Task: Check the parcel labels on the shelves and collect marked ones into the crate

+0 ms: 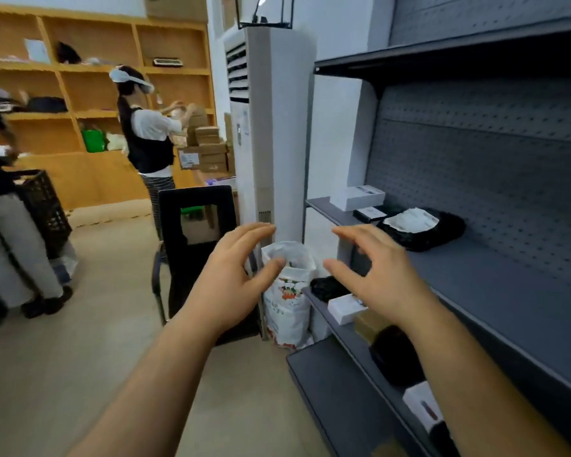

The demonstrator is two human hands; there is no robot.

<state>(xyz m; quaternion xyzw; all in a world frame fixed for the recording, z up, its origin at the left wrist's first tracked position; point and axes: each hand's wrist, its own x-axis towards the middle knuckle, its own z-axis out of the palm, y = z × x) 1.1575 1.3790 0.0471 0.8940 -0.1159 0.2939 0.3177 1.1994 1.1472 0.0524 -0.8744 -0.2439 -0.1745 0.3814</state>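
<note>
Both bare hands are held out in mid-air, near the camera, and nothing is held or touched by either. The left hand (231, 275) is spread, its fingers loosely curved and its thumb set well apart, so that the grip stands wide. The right hand (374, 275) is held likewise, its grip wide, fingers bent forward toward the left hand, with a gap left between the two.

On the right, grey metal shelves (495, 282) are seen. On the middle shelf, at its far end, a black parcel with a white label (421, 227) is laid, with a white box (356, 196) and a small dark box (370, 213) just beside it. On the lower shelf a black bag (328, 286) and another white box (345, 308) are placed. A black crate (45, 209) is seen far left, near a standing person. A white printed sack (289, 298) stands on the floor beyond the hands.
</note>
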